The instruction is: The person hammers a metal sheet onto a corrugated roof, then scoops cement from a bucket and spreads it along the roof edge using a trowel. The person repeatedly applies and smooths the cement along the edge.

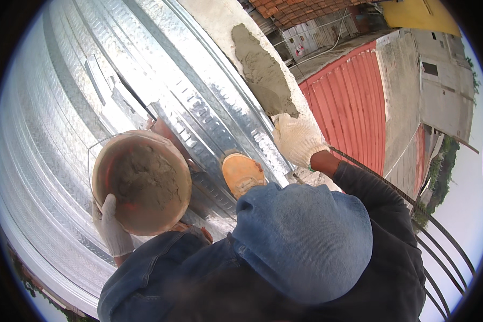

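- Gloved left hand [112,229] grips the near-left rim of a bucket [145,226], its fingers narrowed onto the wall.
- Grey mortar [150,180] lies inside the bucket.
- Beneath the bucket spreads ribbed metal decking [53,161]; the bucket is well in from the decking's right edge, left of an orange shoe [243,174].
- Gloved right hand [297,140] is at the near end of a wet mortar patch [265,72], on the concrete ledge [214,21] along that edge; its fingertips are hidden, so I cannot tell whether it holds anything.
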Tool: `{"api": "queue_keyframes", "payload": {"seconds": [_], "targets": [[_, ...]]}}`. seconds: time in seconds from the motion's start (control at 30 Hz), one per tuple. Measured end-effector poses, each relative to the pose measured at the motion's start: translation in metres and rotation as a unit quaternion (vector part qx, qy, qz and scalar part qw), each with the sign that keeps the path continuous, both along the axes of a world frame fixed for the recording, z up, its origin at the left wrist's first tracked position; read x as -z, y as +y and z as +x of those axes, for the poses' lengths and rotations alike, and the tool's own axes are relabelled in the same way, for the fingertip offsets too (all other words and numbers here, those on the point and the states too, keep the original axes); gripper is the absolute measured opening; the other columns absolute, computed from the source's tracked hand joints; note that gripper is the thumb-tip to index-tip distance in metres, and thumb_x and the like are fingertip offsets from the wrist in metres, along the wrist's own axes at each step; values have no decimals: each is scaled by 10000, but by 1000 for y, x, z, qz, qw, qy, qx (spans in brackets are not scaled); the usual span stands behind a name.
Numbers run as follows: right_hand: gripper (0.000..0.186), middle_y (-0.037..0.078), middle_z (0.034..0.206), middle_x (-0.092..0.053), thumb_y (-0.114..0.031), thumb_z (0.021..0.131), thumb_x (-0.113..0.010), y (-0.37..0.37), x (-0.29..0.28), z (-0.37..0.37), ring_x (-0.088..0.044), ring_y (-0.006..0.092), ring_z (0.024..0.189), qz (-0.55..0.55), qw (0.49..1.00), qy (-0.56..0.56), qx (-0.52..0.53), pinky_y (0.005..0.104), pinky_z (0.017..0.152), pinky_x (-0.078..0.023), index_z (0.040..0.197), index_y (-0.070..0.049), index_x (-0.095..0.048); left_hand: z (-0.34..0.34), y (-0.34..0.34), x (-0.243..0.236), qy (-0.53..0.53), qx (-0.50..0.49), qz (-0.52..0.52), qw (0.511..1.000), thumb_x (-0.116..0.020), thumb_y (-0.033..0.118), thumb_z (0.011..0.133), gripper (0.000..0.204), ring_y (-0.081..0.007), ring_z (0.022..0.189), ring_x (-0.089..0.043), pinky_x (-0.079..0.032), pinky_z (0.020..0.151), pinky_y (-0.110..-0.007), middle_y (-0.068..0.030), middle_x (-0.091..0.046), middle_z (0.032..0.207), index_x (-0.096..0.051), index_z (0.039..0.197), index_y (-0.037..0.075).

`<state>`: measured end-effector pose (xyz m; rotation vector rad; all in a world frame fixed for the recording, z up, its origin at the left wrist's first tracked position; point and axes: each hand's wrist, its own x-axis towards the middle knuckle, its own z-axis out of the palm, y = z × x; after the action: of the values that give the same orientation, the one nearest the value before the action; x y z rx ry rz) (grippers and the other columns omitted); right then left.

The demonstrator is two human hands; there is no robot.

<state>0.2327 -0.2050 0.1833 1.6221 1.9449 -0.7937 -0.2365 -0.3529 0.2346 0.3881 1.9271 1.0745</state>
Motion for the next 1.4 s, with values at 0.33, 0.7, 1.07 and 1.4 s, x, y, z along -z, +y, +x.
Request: {"api": "queue_keyframes", "payload": {"seconds": [0.33,0.7,1.07,1.4], "targets": [[346,289,1046,-786,-287,1097,-627,-31,-31,39,-795,469,1002,-45,997,-53,31,554,890,-621,1210,37,-675,2,1,0,-14,2,22,1000,-767,185,1048,536,-237,1207,-690,-546,1069,-375,-141,-722,1376,-661,1521,-44],[256,257,1074,-762,-193,1034,-635,17,-53,124,-768,463,1017,51,998,11,-27,555,873,-604,1203,-7,-681,-6,-11,5,-41,-15,41,998,-776,143,999,579,-245,1225,-710,-563,1089,-385,-147,-732,1383,-652,1526,-61],[248,128,941,-741,-148,971,-778,46,-67,-137,-791,325,860,157,875,139,-437,451,738,-625,1175,-29,-702,41,17,-9,24,29,39,999,-669,54,911,663,-172,1241,-708,-556,1117,-334,-120,-769,1404,-688,1571,-4],[468,280,1088,-825,-382,1090,-626,17,-34,-203,-806,469,1062,-141,891,142,-407,565,953,-630,1107,45,-816,41,-2,14,77,53,106,990,-594,4,793,713,-376,1494,-618,-458,1278,-404,-204,-673,1565,-717,1495,24]]}}
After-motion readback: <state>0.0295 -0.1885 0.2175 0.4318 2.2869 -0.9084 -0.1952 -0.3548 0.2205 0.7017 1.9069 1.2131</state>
